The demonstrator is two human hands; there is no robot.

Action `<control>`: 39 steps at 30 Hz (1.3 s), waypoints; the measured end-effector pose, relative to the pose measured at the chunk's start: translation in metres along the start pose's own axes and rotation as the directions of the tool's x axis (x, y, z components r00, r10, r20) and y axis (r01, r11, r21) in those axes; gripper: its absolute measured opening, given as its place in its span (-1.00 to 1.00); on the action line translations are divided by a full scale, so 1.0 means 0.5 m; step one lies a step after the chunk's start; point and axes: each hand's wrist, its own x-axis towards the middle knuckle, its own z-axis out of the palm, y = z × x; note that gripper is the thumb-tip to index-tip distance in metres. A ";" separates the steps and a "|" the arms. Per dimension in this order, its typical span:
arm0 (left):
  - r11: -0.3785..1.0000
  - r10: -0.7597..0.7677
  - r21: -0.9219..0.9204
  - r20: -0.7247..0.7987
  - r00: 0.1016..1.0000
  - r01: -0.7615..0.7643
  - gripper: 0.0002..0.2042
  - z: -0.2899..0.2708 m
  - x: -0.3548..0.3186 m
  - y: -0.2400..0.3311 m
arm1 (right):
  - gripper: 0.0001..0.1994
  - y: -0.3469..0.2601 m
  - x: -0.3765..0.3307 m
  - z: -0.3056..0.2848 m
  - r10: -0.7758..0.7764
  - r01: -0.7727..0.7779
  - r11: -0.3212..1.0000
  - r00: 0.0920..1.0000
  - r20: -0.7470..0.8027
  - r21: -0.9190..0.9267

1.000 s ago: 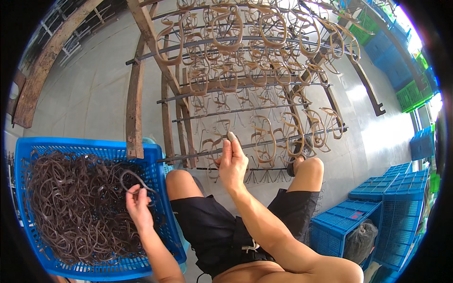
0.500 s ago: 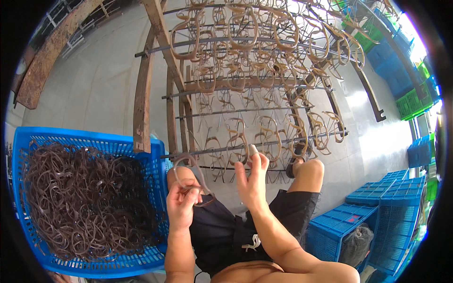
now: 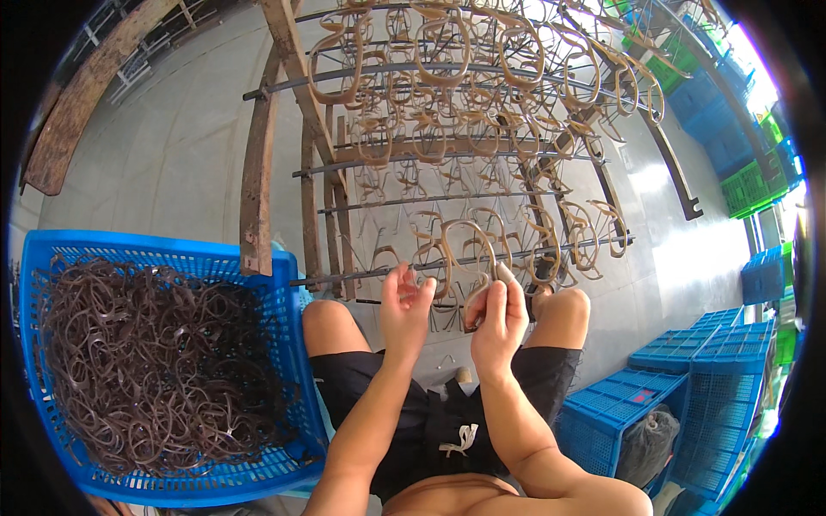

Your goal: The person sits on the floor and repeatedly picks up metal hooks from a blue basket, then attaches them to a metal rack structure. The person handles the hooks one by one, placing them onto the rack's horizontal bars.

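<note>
Both my hands are raised in front of a wooden rack (image 3: pixel 258 189) with metal rods hung with many tan loops. My left hand (image 3: pixel 404 301) and my right hand (image 3: pixel 497 314) each pinch one side of a single tan loop (image 3: pixel 460 249), which sits against a lower metal rod (image 3: pixel 482 258). To my left stands a blue plastic crate (image 3: pixel 288 344) filled with dark brown loops (image 3: pixel 155 353). My bare knees and black shorts lie below my hands.
Stacks of blue crates (image 3: pixel 697 387) stand at the right, green crates (image 3: pixel 748 181) farther back. A wooden beam (image 3: pixel 82 103) lies at the upper left on the grey concrete floor. A small object rests on the floor between my legs.
My left hand left the blue crate with one loop and rose to the rack. Both hands now hold that loop at the lower rod.
</note>
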 end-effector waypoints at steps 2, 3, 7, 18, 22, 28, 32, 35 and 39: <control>1.000 -0.015 0.022 0.028 1.000 0.015 -0.78 0.014 0.015 -0.011 | -0.72 0.008 -0.002 -0.006 0.066 -0.067 0.998 0.998 0.010 0.011; 0.998 -0.048 0.042 0.047 0.998 0.046 -0.78 0.015 0.017 -0.006 | -0.71 0.012 -0.002 -0.010 0.101 -0.101 0.995 0.995 0.012 0.016; 0.993 -0.107 0.069 0.126 0.986 0.099 -0.75 -0.008 0.026 0.007 | -0.71 0.018 -0.002 -0.017 0.156 -0.155 0.988 0.987 0.048 -0.015; 0.930 0.197 0.326 -0.056 0.979 -0.169 -0.70 0.063 0.000 -0.005 | -0.72 0.006 -0.025 0.000 0.119 -0.123 0.990 0.991 0.062 0.072; 0.997 0.017 -0.073 -0.064 0.998 -0.021 -0.75 0.073 0.005 -0.038 | -0.73 0.000 -0.027 0.034 0.068 -0.079 0.989 0.993 0.092 0.124; 0.779 -0.167 -0.553 0.273 0.947 0.297 -0.68 0.017 -0.001 -0.028 | -0.76 0.014 -0.033 0.098 0.009 -0.009 1.000 1.000 0.013 -0.030; 0.679 -0.310 -0.648 0.175 0.935 0.346 -0.67 -0.099 -0.003 -0.041 | -0.74 0.098 -0.048 0.148 0.065 -0.063 0.995 0.997 0.027 -0.071; 0.986 -0.029 -0.166 -0.230 0.973 -0.010 -0.67 -0.132 0.023 0.027 | -0.73 0.133 -0.045 0.179 0.176 -0.179 0.980 0.983 -0.049 -0.083; 0.995 0.092 0.015 0.129 0.987 -0.094 -0.78 -0.160 0.074 0.038 | -0.69 0.148 -0.040 0.210 0.146 -0.144 0.989 0.978 -0.147 0.022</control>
